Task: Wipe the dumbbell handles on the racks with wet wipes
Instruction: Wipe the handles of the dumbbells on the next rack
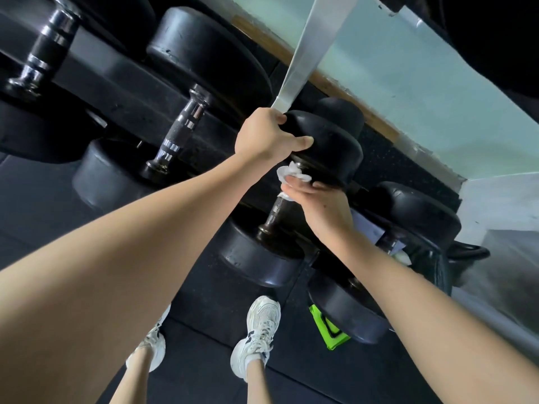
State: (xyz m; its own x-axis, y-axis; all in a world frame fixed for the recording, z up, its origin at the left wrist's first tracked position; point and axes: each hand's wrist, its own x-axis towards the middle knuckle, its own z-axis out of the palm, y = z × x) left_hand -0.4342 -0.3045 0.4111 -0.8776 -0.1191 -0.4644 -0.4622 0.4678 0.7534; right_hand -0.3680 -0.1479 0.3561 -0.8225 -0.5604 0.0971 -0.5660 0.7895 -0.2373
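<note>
Forearms, two, bare, entering from the lower left and lower right corners and meeting mid-frame.

Bottom centre: my white lace-up sneakers (259, 330) on black rubber floor matting (204, 360). Bright green flat object (326, 328) lies beside the right foot; I cannot tell what it is.

Right hand (318, 205), centre-right: fingers curled round the dark knurled metal dumbbell handle (274, 211), pinching a crumpled white wet wipe (291, 172) against the bar's upper end, just under the far head. The lower stretch of the handle is bare.

Left hand (268, 135), centre: thumb and fingers clamped over the rim of the black round rubber dumbbell head (329, 147), steadying it.

Step in hand, by my judgement: wiping this handle, with the wipe at its upper end. The next move calls for drawing the wipe down the bar toward the near black rubber head (256, 258), twisting round the knurling while my left hand braces the weight.

Upper left: larger black dumbbell with chrome-banded handle (180, 126) on the black rack (96, 68); whether it has been wiped, I cannot tell.

Farthest, upper centre: white metal upright (309, 48) and pale green wall (408, 83).
</note>
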